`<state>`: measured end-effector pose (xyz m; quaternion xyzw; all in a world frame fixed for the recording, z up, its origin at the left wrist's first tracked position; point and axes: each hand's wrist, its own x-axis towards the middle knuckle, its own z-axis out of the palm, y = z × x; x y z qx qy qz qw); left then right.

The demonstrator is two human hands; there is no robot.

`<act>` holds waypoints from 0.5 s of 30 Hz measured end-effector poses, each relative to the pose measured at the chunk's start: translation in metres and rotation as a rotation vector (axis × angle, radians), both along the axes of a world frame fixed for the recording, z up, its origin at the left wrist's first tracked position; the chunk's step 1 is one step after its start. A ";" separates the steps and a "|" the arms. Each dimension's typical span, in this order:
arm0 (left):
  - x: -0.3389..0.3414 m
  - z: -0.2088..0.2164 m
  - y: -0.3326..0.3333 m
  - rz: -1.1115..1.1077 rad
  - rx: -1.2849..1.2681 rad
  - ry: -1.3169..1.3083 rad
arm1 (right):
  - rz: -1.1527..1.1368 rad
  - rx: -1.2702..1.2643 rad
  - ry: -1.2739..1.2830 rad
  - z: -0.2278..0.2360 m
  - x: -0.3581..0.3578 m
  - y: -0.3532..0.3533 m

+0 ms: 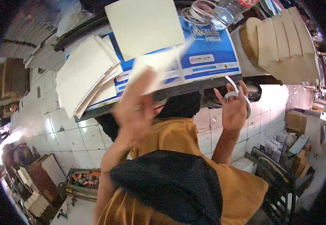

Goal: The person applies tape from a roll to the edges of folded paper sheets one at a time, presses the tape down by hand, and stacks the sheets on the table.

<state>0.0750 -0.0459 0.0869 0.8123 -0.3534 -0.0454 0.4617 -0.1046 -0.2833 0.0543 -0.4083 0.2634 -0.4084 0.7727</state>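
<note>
My left hand (136, 103), smeared by motion, overlaps a cream paper sheet (161, 69) at the near edge of the table. The sheet's right part is blurred too, and whether my fingers grip it cannot be told. My right hand (235, 112) is just off the table's near edge, with a narrow roll of white tape (249, 108) looped about its fingers. A loose strip of tape (231, 83) sticks up from the fingertips. Left of the moving sheet lies a fanned stack of cream sheets (86, 73). Another cream sheet (144, 28) rests farther back.
Blue printed sheets (223, 56) cover the tabletop. Several tape rolls (200, 13) and a clear plastic bottle (225, 17) stand at the back right. Folded cream paper pieces (286, 41) are stacked at the right. A dark chair (270, 168) stands on the tiled floor.
</note>
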 end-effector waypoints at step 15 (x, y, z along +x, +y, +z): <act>0.095 -0.027 0.050 0.347 0.199 -0.420 | -0.021 0.480 -0.092 -0.005 0.011 0.012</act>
